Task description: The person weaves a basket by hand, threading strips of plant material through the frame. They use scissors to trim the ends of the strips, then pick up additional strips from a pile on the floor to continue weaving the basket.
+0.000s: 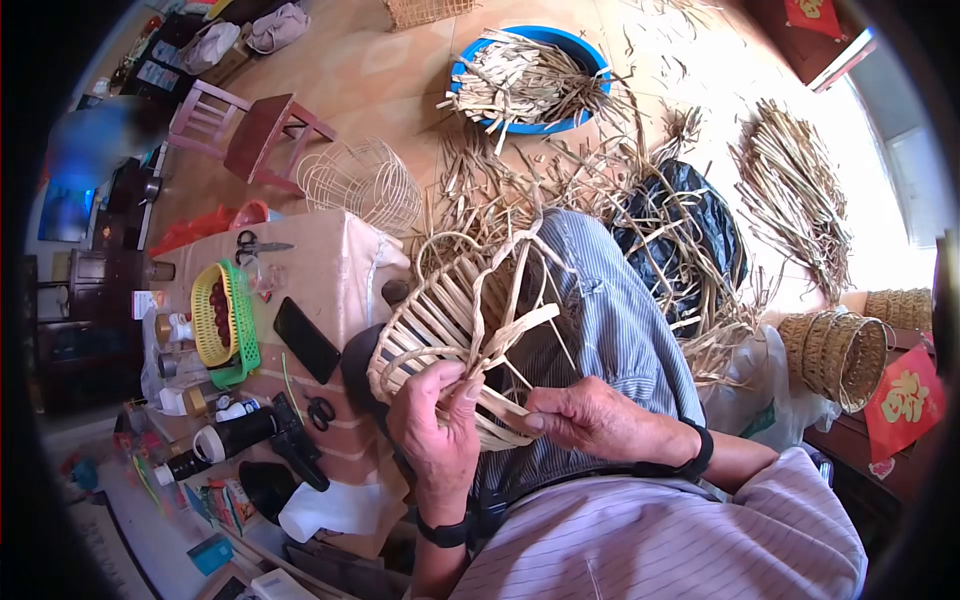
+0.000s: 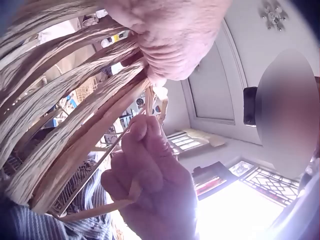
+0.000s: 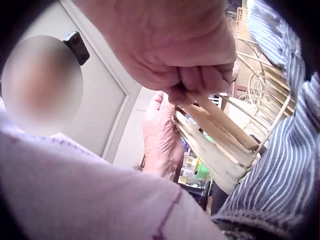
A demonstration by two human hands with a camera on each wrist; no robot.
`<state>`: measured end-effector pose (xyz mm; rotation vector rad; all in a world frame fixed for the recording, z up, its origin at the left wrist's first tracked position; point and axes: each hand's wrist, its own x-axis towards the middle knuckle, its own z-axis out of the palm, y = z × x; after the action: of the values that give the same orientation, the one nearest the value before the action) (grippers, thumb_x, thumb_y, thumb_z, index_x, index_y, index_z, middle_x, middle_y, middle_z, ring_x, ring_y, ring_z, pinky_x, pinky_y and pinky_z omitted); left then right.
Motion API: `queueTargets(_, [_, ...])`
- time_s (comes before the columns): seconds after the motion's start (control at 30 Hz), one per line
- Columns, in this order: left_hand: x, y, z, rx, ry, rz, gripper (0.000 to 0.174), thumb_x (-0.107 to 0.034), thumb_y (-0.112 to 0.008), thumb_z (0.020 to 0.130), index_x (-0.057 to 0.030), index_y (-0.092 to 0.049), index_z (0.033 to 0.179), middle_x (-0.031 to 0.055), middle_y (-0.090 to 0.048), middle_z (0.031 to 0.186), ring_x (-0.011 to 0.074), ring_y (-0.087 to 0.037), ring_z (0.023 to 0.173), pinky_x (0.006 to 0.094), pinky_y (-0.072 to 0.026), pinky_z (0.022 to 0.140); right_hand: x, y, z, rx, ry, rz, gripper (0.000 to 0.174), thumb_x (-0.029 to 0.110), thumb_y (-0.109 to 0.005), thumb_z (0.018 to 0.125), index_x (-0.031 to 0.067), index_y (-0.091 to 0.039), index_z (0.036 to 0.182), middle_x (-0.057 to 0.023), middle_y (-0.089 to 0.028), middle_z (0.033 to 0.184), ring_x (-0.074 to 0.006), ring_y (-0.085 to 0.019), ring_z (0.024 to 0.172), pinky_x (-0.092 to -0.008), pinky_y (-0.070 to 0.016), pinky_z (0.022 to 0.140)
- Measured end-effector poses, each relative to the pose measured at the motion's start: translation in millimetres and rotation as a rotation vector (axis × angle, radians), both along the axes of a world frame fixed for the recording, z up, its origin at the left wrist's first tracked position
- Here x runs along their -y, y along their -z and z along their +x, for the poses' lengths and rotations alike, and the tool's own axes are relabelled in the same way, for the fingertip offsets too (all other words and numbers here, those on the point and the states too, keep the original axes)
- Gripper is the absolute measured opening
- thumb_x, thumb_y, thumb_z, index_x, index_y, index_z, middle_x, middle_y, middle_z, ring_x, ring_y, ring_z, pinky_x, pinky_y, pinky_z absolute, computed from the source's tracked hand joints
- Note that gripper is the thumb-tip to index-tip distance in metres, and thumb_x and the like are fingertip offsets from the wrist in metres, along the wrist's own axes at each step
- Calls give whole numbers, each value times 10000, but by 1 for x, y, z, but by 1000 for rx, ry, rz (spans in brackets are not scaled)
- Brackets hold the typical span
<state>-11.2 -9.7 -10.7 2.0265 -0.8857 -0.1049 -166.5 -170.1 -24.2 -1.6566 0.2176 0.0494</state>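
We see the floor [image 1: 390, 80] stretching away beyond the hands, strewn with loose straw, and a brown-covered surface [image 1: 330, 260] just to the left of the left hand. Far ahead of the hands a blue basin [image 1: 572, 45] holds a heap of cut strips. A black bag [image 1: 690, 220] lies ahead and to the right of the right hand, under more straw. Well out to the right of the right hand stand finished baskets [image 1: 840, 350], and ahead of the left hand, past the surface, stands a bare wire frame [image 1: 365, 185]. The half-woven basket [image 1: 455, 320] lies tilted on the person's striped lap, directly against both hands, with its open ribs pointing away from them. The left hand [image 1: 440, 430] grips the basket's woven edge, fingers curled over it and thumb on top. The right hand [image 1: 590, 420], just beside it, pinches a flat straw strip [image 1: 508, 424] between thumb and fingers, close against the weave. On the surface, left of the left hand, we make out a yellow and green tray [image 1: 235, 325] with red fruit, a dark phone [image 1: 305, 340] and scissors [image 1: 262, 246].
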Motion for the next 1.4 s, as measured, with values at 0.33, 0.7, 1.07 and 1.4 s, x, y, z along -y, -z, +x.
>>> queueTargets(0.33, [-4, 5, -15, -126, -43, -168, 261, -147, -825, 989, 9, -639, 1084, 102, -754, 910, 182, -725, 783, 310, -566, 718, 74, 0, -59, -115, -11, 23, 381, 338, -691, 1087, 9, -714, 896, -54, -611, 664, -130, -609, 608, -325, -489, 571])
queueTargets(0.7, [19, -14, 26, -64, 77, -12, 197, -198, -685, 1080, -11, -647, 1126, 142, -743, 903, 292, -735, 807, 381, -564, 760, 106, 40, -86, -214, 503, -559, 191, 154, -744, 998, -18, -703, 926, -171, -598, 721, -340, -604, 666, -430, -491, 651])
queueTargets(1.07, [24, -30, 31, -49, 35, 47, 189, -205, -598, 1125, -23, -647, 1151, 138, -737, 1006, 285, -728, 908, 382, -558, 820, 81, 19, -41, 62, 527, -756, 201, 37, -745, 955, 31, -668, 1141, -162, -647, 1074, -372, -701, 823, -442, -564, 698])
queueTargets(1.4, [-38, -23, 36, 88, -115, -331, 125, -4, -699, 1021, -6, -611, 1109, 133, -756, 1033, 247, -721, 962, 370, -577, 905, 61, 16, -23, 166, 562, -763, 264, -103, -694, 903, 29, -676, 1131, -136, -637, 1163, -271, -655, 833, -366, -550, 703])
